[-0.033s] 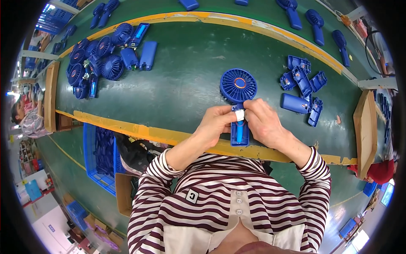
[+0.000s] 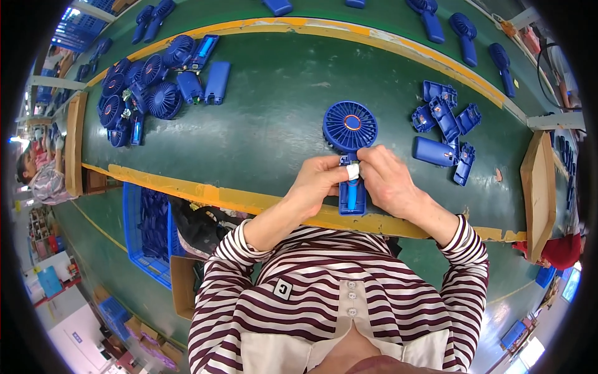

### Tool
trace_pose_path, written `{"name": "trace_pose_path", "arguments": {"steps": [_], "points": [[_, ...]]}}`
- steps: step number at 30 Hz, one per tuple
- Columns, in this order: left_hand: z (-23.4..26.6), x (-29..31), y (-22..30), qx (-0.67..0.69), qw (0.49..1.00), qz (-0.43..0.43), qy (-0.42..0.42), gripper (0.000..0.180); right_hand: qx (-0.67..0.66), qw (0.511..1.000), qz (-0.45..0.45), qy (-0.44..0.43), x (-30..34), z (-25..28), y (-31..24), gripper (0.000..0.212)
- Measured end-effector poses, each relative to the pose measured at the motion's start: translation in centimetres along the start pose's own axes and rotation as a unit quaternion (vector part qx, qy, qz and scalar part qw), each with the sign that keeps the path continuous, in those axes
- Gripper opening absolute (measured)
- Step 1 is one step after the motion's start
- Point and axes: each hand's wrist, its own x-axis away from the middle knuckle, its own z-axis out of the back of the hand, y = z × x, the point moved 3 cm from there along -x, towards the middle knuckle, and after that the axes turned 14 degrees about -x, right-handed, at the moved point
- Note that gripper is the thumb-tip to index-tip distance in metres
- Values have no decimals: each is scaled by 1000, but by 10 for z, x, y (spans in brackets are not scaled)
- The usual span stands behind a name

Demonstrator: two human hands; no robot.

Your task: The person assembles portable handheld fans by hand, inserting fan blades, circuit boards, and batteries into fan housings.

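Observation:
A blue handheld fan [image 2: 350, 125] lies on the green table in front of me, its round grille away from me and its handle toward me. The handle's shell [image 2: 343, 207] is uncovered, and a light blue cylindrical battery [image 2: 352, 197] sits inside it. A small white piece [image 2: 353, 171] lies across the upper handle. My left hand [image 2: 316, 182] is closed on the handle's left side, thumb and fingers by the white piece. Bent and pressed together, the fingers of my right hand [image 2: 389, 179] grip the handle's right side near the neck; their tips are partly hidden.
Several blue fans and parts [image 2: 149, 81] are heaped at the left. Loose blue handle shells [image 2: 443, 118] lie at the right. Wooden boards [image 2: 539, 187] edge the table's ends. Beyond the yellow strip lie more fans [image 2: 464, 38]. A blue crate [image 2: 149, 230] stands below, left.

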Motion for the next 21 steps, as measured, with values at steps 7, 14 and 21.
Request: {"name": "trace_pose_path", "arguments": {"steps": [7,14,21], "points": [[0,-3,-6,-41,999,4,13,20,18,999,38,-3,4,-6,2,30],[2,-7,-11,-31,999,-10,17,22,44,998,49,-24,4,-9,3,29],[3,-10,-21,-19,1000,-2,-3,21,15,1000,24,-13,11,-11,5,27]]}}
